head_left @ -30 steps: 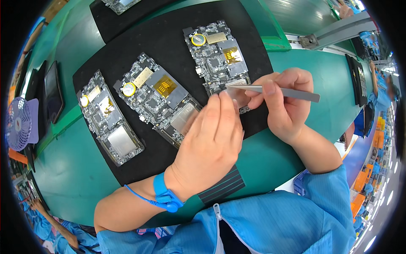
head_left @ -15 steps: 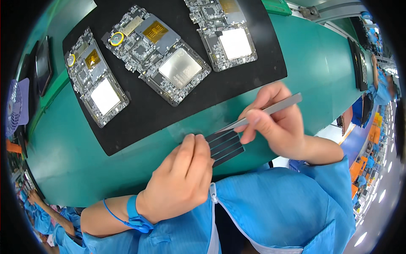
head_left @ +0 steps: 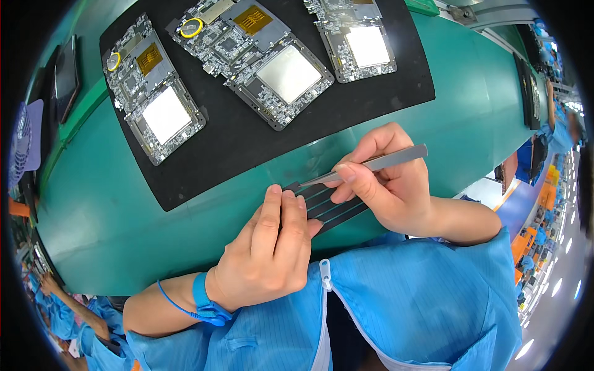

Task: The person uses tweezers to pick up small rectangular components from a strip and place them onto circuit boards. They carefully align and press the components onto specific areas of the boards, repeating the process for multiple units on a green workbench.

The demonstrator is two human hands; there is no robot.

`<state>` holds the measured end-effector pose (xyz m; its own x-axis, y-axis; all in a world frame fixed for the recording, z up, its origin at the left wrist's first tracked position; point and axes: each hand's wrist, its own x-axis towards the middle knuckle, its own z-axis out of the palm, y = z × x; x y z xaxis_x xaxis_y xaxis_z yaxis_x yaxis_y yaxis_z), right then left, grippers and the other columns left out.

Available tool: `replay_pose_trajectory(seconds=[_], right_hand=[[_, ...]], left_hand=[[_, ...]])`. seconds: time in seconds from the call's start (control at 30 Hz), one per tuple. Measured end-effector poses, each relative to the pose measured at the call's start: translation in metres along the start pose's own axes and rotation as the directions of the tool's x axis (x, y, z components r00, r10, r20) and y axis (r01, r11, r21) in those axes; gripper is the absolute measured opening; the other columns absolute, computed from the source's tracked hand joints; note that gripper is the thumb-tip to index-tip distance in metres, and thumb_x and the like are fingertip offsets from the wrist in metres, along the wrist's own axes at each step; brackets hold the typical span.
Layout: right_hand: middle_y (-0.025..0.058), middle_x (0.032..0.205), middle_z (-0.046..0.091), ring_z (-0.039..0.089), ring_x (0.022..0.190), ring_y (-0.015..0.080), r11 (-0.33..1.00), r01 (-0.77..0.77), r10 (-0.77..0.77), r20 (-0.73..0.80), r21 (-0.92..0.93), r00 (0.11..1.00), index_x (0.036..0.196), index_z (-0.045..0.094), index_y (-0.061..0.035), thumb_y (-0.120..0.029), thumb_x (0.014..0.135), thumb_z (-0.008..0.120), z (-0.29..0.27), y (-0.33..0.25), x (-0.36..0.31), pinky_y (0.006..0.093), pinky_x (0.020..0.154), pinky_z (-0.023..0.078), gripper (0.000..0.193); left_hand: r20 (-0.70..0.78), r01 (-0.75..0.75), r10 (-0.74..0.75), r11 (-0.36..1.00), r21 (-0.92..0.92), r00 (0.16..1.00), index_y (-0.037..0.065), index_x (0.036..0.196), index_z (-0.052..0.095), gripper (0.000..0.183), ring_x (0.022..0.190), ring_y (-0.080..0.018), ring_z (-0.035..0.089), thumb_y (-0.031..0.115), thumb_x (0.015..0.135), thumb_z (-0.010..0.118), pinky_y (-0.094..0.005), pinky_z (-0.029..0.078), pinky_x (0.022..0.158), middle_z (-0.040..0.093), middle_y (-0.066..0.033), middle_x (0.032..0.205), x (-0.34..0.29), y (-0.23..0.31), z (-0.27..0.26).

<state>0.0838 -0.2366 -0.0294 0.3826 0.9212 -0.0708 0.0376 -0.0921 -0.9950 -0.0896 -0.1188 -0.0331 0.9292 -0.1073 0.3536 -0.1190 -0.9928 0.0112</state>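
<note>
My left hand (head_left: 266,253), a blue band at its wrist, pinches the left end of a small sheet of black strips (head_left: 337,213) with narrow light gaps between them. In my right hand (head_left: 393,191) are slim metal tweezers (head_left: 396,158), held like a pen. Their tips touch the dark end of the topmost strip, right beside my left fingertips. Whether the tips grip that end is too small to tell. My left fingers cover part of the sheet. Beyond my hands, a black mat (head_left: 377,102) bears three circuit boards, the middle one (head_left: 289,73) being nearest my hands.
The left board (head_left: 167,114) and right board (head_left: 369,46) also carry bright silver plates. A green work surface (head_left: 111,235) lies under everything. At the far left are a purple fan (head_left: 21,139) and a dark flat device (head_left: 64,77). Other people in blue sit farther off.
My right hand and the tweezers have moved left, bringing the tips to my left fingertips at the strip's end. The view has shifted, so the boards appear higher and farther right.
</note>
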Motion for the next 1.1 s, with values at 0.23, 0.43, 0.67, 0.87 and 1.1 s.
replay_pose_trajectory(seconds=[0.23, 0.43, 0.67, 0.87, 1.1], right_hand=[[0.0084, 0.081, 0.059, 0.063, 0.068, 0.0097, 0.981, -0.043, 0.062, -0.096, 0.191, 0.993, 0.097, 0.043, 0.0025, -0.006, 0.090, 0.058, 0.003, -0.002, 0.000, 0.0203, 0.058, 0.054, 0.018], [0.0157, 0.079, 0.063, 0.065, 0.061, 0.0134, 0.997, -0.057, 0.059, -0.030, 0.046, 0.998, 0.098, 0.037, 0.0010, -0.004, 0.092, 0.053, 0.002, -0.004, 0.004, 0.0220, 0.056, 0.054, 0.018], [0.0121, 0.077, 0.061, 0.063, 0.061, 0.0120, 0.941, 0.115, -0.073, -0.141, 0.317, 0.987, 0.100, 0.041, 0.0004, -0.007, 0.091, 0.057, -0.009, -0.009, 0.018, 0.0204, 0.053, 0.051, 0.020], [0.0125, 0.069, 0.063, 0.057, 0.049, 0.0113, 0.976, 0.062, -0.046, -0.082, 0.207, 0.996, 0.101, 0.046, -0.0014, -0.019, 0.093, 0.055, -0.035, -0.033, 0.112, 0.0216, 0.047, 0.046, 0.021], [0.0124, 0.068, 0.063, 0.060, 0.051, 0.0122, 0.985, -0.032, 0.033, -0.004, 0.172, 0.999, 0.106, 0.042, -0.0030, -0.018, 0.092, 0.057, -0.025, -0.028, 0.125, 0.0215, 0.045, 0.044, 0.025]], left_hand=[[-0.002, 0.006, -0.006, 0.999, -0.033, 1.000, -0.008, 0.089, 0.066, 0.027, 0.088, -0.0321, 0.065, 0.017, 0.079, 0.069, -0.0296, 0.054, 0.063, 0.065, -0.0187, 0.089, -0.002, 0.000, 0.000], [-0.021, -0.003, 0.002, 1.000, -0.029, 1.000, -0.012, 0.082, 0.066, 0.026, 0.088, -0.0337, 0.064, 0.014, 0.083, 0.062, -0.0335, 0.057, 0.072, 0.064, -0.0186, 0.085, -0.002, -0.001, 0.001], [0.026, 0.036, -0.033, 0.995, -0.096, 0.999, -0.006, 0.088, 0.067, 0.027, 0.090, -0.0296, 0.064, 0.017, 0.076, 0.069, -0.0297, 0.053, 0.066, 0.065, -0.0165, 0.089, 0.002, -0.005, -0.004], [-0.128, 0.120, -0.110, 0.990, 0.070, 0.986, -0.006, 0.092, 0.065, 0.027, 0.093, -0.0281, 0.062, 0.010, 0.071, 0.065, -0.0307, 0.052, 0.073, 0.063, -0.0179, 0.095, 0.056, -0.037, -0.007], [-0.060, 0.113, -0.109, 0.990, 0.078, 0.992, -0.007, 0.093, 0.065, 0.035, 0.092, -0.0293, 0.063, 0.006, 0.061, 0.059, -0.0324, 0.054, 0.072, 0.062, -0.0185, 0.096, 0.035, -0.055, 0.001]])
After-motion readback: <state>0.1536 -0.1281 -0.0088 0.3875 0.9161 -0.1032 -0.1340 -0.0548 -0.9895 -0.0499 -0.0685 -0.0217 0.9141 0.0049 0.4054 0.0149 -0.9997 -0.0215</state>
